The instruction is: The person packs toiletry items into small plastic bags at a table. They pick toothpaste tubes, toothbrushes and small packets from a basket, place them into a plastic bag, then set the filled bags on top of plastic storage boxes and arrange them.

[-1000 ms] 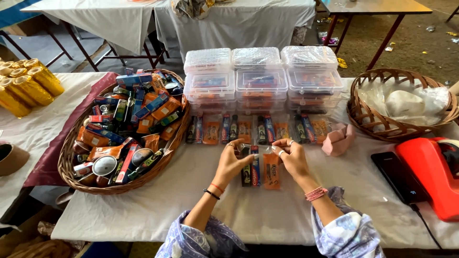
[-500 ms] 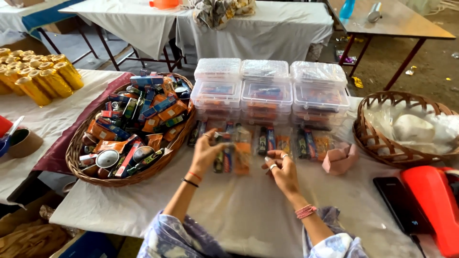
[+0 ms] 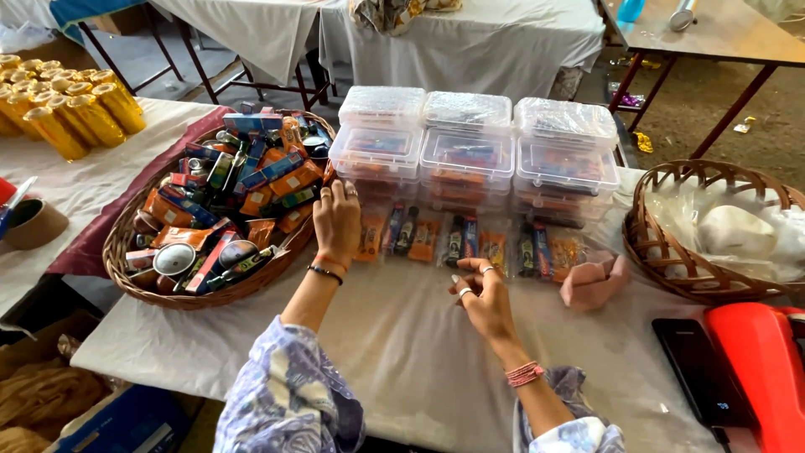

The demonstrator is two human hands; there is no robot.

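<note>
Starting far left with the gold foil-wrapped cylinders point(image 3: 67, 109) bunched on the white cloth, then passing over the round wicker basket point(image 3: 117, 252) heaped with small orange, blue and black packets and tins. Now catching the left hand point(image 3: 337, 220), having swung away from the middle and out to that basket's near rim, hovering palm down with fingers drooping; gripping anything underneath or not, impossible to tell. Moving along the row of small clear sachets point(image 3: 419, 239) lying flat in front of 3 stacks of clear plastic lidded boxes point(image 3: 470, 155). Then reaching the right hand point(image 3: 482, 294), sitting just short of the row, fingers loosely curled and carrying nothing. No longer pinching a sachet between the 2 hands as half a second ago; splitting apart instead, leaving the sachets lined up on the cloth. Finishing right with the pink folded pouch point(image 3: 591, 281), the second wicker basket point(image 3: 662, 268) lined with white plastic, and the black phone point(image 3: 700, 377).
</note>
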